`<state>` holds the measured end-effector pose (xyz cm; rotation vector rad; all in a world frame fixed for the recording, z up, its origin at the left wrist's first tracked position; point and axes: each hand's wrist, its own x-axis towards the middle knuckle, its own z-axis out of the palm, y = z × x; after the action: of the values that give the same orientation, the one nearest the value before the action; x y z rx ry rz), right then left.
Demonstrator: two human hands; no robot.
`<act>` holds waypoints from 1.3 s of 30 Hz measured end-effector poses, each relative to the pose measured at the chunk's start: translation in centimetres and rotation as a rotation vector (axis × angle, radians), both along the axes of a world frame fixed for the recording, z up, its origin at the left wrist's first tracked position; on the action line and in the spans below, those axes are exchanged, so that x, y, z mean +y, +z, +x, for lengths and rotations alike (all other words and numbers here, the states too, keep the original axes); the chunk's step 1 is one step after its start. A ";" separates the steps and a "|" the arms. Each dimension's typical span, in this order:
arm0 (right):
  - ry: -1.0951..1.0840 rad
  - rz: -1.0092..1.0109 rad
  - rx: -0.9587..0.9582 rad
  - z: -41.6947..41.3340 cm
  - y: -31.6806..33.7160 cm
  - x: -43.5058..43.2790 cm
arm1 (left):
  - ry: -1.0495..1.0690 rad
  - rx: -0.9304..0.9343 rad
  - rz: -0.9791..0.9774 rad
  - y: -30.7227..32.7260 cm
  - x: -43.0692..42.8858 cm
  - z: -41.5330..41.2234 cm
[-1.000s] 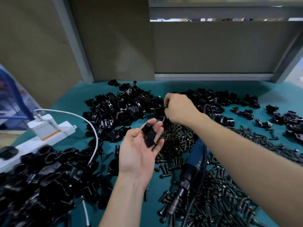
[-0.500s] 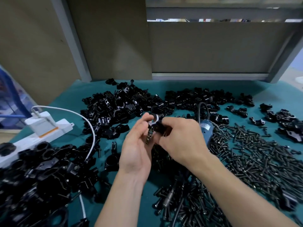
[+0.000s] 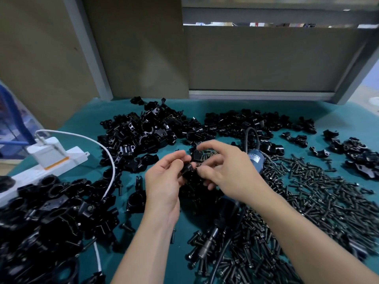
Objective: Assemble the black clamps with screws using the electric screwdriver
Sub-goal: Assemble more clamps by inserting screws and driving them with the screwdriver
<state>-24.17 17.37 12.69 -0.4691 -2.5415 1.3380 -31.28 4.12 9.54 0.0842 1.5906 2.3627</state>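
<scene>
My left hand (image 3: 164, 181) and my right hand (image 3: 223, 173) meet at the middle of the table, both pinching a small black clamp (image 3: 187, 168) held between their fingertips. A second black clamp piece (image 3: 198, 154) shows just above, under my right index finger. The electric screwdriver (image 3: 221, 218) lies on the green mat beneath my right wrist, its blue body (image 3: 255, 161) and cord showing behind the hand and its metal tip (image 3: 207, 244) pointing toward me. Loose black screws (image 3: 307, 197) are spread to the right.
Heaps of black clamp parts lie at the back (image 3: 147, 136), back right (image 3: 246, 121), far right (image 3: 359, 156) and near left (image 3: 41, 218). A white power strip (image 3: 47, 167) with a charger and white cable (image 3: 108, 160) sits at the left. Grey panels close off the back.
My right hand came back from the rear pile with a clamp piece and joined my left hand, which closed from an open palm onto the clamp. Both hands now work it together.
</scene>
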 end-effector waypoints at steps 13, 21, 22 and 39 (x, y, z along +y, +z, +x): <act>-0.128 -0.418 0.146 -0.1 -0.5 1.0 | -0.400 0.264 -0.217 -0.4 -0.2 0.6; -0.186 0.274 -0.049 -3.0 1.3 3.2 | -0.167 0.222 -0.234 -1.3 1.0 0.3; -0.205 0.325 -0.054 -4.1 1.6 3.7 | -0.168 0.220 -0.235 -1.2 1.1 0.4; -0.188 0.384 -0.588 -8.7 3.0 15.1 | -0.235 0.272 -0.426 -1.6 0.9 -0.1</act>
<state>-32.83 32.48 15.72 -1.1151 -3.0098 0.6815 -31.42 5.06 7.91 0.4885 2.0475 1.8546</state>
